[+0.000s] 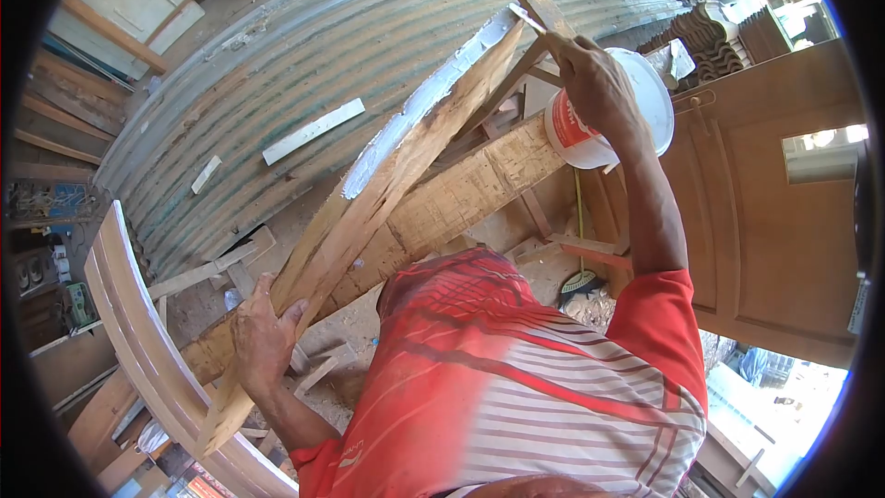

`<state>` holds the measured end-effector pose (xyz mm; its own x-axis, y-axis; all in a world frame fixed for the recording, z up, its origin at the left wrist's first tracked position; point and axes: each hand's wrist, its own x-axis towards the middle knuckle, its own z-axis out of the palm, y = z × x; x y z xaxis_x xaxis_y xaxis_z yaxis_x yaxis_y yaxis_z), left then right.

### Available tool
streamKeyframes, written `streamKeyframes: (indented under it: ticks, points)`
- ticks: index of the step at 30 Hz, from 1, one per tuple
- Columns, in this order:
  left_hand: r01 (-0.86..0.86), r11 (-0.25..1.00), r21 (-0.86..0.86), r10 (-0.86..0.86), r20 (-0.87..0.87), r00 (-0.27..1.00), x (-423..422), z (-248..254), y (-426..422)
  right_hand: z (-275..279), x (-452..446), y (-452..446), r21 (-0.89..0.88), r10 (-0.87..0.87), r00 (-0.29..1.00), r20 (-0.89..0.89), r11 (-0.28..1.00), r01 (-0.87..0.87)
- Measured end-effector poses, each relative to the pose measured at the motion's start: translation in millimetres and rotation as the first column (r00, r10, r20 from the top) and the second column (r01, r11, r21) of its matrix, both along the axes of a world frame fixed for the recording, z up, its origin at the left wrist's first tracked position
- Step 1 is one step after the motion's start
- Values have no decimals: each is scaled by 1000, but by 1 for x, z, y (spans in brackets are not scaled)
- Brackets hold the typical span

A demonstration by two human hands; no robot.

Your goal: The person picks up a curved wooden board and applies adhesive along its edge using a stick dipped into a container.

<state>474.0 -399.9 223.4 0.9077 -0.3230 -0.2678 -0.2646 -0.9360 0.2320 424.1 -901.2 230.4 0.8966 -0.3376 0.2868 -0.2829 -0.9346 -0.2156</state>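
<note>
A long wooden plank slants across the view, with a thick strip of white paste along the upper part of its edge. My left hand is closed around the plank's lower part. Up at the plank's far end, my right hand holds a thin spreading tool, its tip at the end of the paste. Below my right wrist stands a white bucket with a red label, on a wide rough beam that runs under the plank.
Corrugated metal sheeting spreads beyond the beam, with two loose wood strips on it. A brown panelled door stands at the right. Curved wooden boards lie at the left. Stacked roof tiles sit at the upper right.
</note>
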Motion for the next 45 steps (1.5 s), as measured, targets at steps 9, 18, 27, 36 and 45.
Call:
streamKeyframes:
  ticks: [9, 18, 27, 36, 45]
  points:
    - [-32, 999, -16, 32, -18, 999, -2, 2, -5, -3, 10, -18, 141, 179, 984, 19, 973, -180]
    - [-24, 1000, -2, 24, -2, 1000, -4, 4, -6, 14, -1, 11, 283, 310, 950, -32, 915, -289]
    - [-27, 1000, 15, 27, 7, 1000, -6, 5, -10, 14, 7, -29, 166, 94, 993, 72, 981, -104]
    - [-40, 999, 24, 40, -12, 999, -7, 2, -9, 2, 10, -40, 118, 123, 987, 103, 984, -135]
    - [-18, 1000, 16, 18, 4, 1000, -8, 0, -6, 6, 7, -44, 157, 115, 993, -38, 982, -107]
